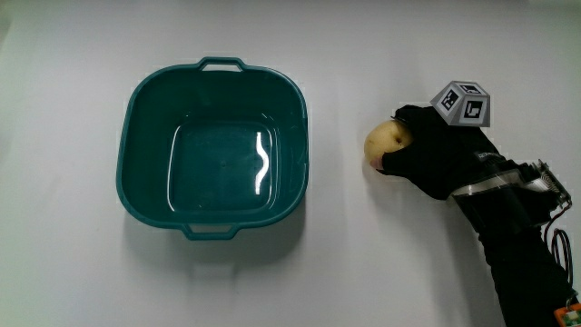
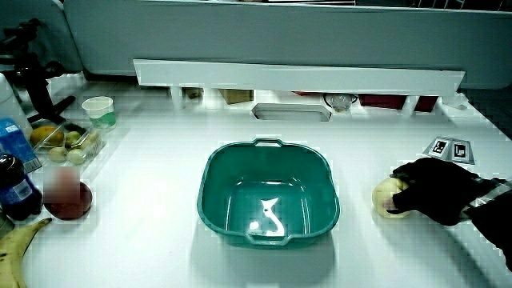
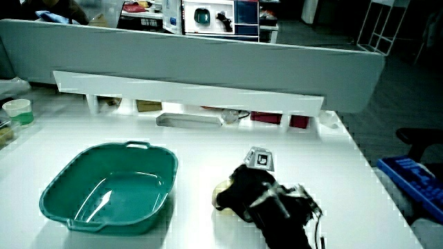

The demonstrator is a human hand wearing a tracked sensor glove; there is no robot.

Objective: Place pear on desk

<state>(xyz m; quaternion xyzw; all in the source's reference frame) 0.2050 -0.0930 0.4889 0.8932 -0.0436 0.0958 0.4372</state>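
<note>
A pale yellow pear (image 1: pixel 386 142) lies on the white table (image 1: pixel 363 263) beside the teal basin (image 1: pixel 212 145). The black-gloved hand (image 1: pixel 419 151) rests on the table with its fingers curled around the pear, covering the part away from the basin. The patterned cube (image 1: pixel 461 103) sits on the back of the hand. In both side views the pear (image 2: pixel 390 194) (image 3: pixel 223 190) shows between the basin (image 2: pixel 268 192) (image 3: pixel 111 187) and the hand (image 2: pixel 432 190) (image 3: pixel 243 191). The basin holds nothing.
In a side view, a banana (image 2: pixel 18 244), a dark bowl (image 2: pixel 70 200), a bottle (image 2: pixel 16 186), a box of fruit (image 2: pixel 64 140) and a white cup (image 2: pixel 98 110) stand at the table's edge past the basin. A low white shelf (image 2: pixel 296 76) runs along the partition.
</note>
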